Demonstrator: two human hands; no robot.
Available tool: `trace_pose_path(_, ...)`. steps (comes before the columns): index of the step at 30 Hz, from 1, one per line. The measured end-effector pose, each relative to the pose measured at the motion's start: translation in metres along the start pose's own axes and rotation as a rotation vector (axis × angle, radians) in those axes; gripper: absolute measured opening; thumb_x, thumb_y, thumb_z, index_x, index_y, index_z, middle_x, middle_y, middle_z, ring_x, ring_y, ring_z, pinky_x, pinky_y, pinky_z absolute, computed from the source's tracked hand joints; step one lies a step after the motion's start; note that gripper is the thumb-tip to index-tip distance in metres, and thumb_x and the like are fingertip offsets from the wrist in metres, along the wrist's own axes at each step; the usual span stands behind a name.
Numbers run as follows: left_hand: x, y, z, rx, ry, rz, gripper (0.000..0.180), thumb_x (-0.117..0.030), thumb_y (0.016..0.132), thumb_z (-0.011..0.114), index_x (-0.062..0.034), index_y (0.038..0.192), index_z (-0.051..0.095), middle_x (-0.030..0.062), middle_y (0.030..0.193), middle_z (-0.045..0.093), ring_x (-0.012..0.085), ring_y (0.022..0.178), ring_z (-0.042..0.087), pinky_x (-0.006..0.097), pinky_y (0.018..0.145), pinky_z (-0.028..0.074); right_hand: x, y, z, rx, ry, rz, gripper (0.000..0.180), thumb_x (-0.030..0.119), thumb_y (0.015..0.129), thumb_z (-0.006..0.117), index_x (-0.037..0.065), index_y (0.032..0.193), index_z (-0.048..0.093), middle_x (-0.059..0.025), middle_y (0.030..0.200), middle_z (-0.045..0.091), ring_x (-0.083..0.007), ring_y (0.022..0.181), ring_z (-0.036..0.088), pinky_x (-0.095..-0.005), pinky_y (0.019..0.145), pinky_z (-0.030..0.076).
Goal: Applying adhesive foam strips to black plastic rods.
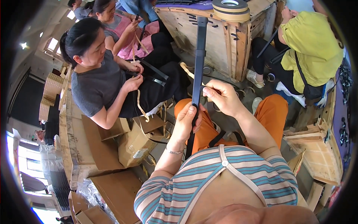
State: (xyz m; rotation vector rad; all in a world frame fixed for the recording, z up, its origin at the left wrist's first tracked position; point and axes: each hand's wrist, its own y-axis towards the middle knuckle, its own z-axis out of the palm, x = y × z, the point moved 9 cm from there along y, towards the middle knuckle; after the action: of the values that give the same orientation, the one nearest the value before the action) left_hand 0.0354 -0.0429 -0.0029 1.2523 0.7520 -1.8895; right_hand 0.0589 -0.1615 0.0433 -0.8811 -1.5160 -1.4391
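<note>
My left hand is wrapped round the lower part of a long, flat black bar, which stands nearly upright in front of me. A dark sleeve or step crosses the bar in its upper half. To the right of the bar, my right hand is closed in a pinch. A narrow tan strip runs behind the bar toward these fingertips, its free end sticking out on the left. Where exactly the strip meets my fingers is partly hidden.
Rolls of tan tape lie on a wooden crate ahead. At left, a person in grey handles a strip, with another person beyond. A person in yellow-green sits at right. Cardboard boxes stand by my left side.
</note>
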Motion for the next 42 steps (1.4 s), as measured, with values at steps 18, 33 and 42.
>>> trace_pose_path(18,0.006,0.002,-0.009,-0.023,0.026,-0.018,0.032,-0.033,0.096,0.037,-0.0033,0.094,0.048,0.0001,0.057,0.042,0.0056,0.042,0.033,0.019,0.040,0.029,-0.007,0.008,0.006,0.017,-0.130,0.038,0.019,0.015,0.086,0.059,0.000,0.075,0.055,0.0028,0.063,0.044,-0.0041,0.058,0.037,-0.0211,0.051,0.031)
trace_pose_path(33,0.015,0.005,-0.023,-0.187,0.146,-0.035,0.034,-0.035,0.094,0.039,-0.0032,0.089,0.050,0.0033,0.062,0.048,0.0118,0.047,0.041,0.022,0.048,0.036,0.001,0.010,0.009,-0.051,-0.214,-0.081,0.013,0.009,0.083,0.059,-0.002,0.077,0.056,-0.0030,0.069,0.050,-0.0073,0.059,0.044,-0.0226,0.052,0.036)
trace_pose_path(42,-0.013,-0.002,-0.031,-0.329,0.141,0.190,0.017,-0.016,0.087,0.058,-0.0044,0.093,0.047,-0.0028,0.060,0.044,0.0029,0.043,0.037,0.018,0.039,0.028,0.017,0.000,-0.002,-0.059,-0.277,-0.048,0.016,0.010,0.087,0.056,-0.003,0.078,0.057,-0.0045,0.069,0.052,-0.0082,0.058,0.049,-0.0228,0.052,0.038)
